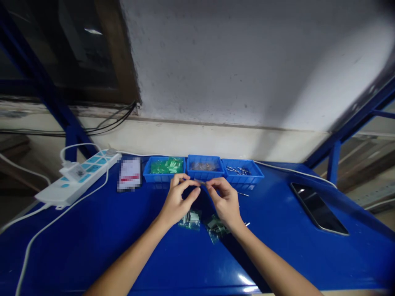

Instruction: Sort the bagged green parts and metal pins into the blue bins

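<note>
My left hand [178, 197] and my right hand [224, 200] meet above the blue table [92, 238], fingertips pinched together on a tiny part too small to name. Behind them stand three blue trays: one with green pieces [165, 168], a middle one with brownish pieces [205, 167], and a right one with thin metal pins [242, 171]. Under my wrists lie two small clear bags of parts [191, 218] [216, 227]. A loose pin [243, 194] lies just right of my right hand.
A white power strip [77, 176] with a plugged-in adapter and white cables lies at the left. A white card [130, 174] rests beside the green tray. A dark phone [317, 207] lies at the right. A grey wall rises behind the table.
</note>
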{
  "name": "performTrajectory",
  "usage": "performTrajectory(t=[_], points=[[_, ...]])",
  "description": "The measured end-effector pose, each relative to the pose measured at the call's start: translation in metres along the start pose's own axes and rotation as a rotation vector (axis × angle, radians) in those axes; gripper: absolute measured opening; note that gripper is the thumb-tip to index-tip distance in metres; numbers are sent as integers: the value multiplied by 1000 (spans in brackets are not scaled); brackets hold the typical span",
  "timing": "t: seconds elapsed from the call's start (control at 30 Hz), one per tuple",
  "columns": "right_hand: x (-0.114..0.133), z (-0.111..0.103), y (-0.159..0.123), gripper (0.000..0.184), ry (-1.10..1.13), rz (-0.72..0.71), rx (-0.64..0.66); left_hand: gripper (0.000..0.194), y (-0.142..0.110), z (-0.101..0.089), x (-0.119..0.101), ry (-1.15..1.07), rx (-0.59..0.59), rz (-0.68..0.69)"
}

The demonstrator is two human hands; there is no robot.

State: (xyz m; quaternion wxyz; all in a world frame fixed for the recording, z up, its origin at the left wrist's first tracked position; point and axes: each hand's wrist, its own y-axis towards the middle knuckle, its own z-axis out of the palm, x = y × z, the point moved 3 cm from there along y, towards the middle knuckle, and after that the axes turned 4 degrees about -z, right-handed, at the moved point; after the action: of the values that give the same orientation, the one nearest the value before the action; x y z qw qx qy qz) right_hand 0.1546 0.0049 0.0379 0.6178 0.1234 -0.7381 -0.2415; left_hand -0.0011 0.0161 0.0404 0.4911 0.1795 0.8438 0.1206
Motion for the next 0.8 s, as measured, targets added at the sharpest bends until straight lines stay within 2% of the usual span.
performTrajectory(t=[0.1, 0.2, 0.33, 0.43, 0.5, 0.57, 0.63, 0.7, 0.8], points=[[10, -1, -3, 13, -217, -206, 8, 29, 3, 2, 6, -222, 82, -125], [11, -1, -5, 18, -290, -242, -1, 22, 4, 2, 9, -262, 47, -137], [5, 1, -1, 17, -146, -50, 89, 12, 2, -2, 0, -82, -39, 52], [-2, 6, 1, 22, 53, 130, 185, 15, 0, -2, -8, 59, -47, 196], [-7, 9, 0, 25, 100, 190, 180, 19, -1, 0, -10, 128, -43, 239], [-8, 8, -1, 22, 39, 174, 134, 19, -1, 2, -9, 178, -33, 255], [-2, 1, 0, 18, -98, 51, 55, 18, -1, 2, -6, 213, 16, 245], [11, -15, 5, 13, -248, -157, -96, 18, -1, 1, -2, 249, 148, 217], [26, -48, 17, 12, -387, -447, -446, 26, -4, -2, 9, 341, 428, 167]])
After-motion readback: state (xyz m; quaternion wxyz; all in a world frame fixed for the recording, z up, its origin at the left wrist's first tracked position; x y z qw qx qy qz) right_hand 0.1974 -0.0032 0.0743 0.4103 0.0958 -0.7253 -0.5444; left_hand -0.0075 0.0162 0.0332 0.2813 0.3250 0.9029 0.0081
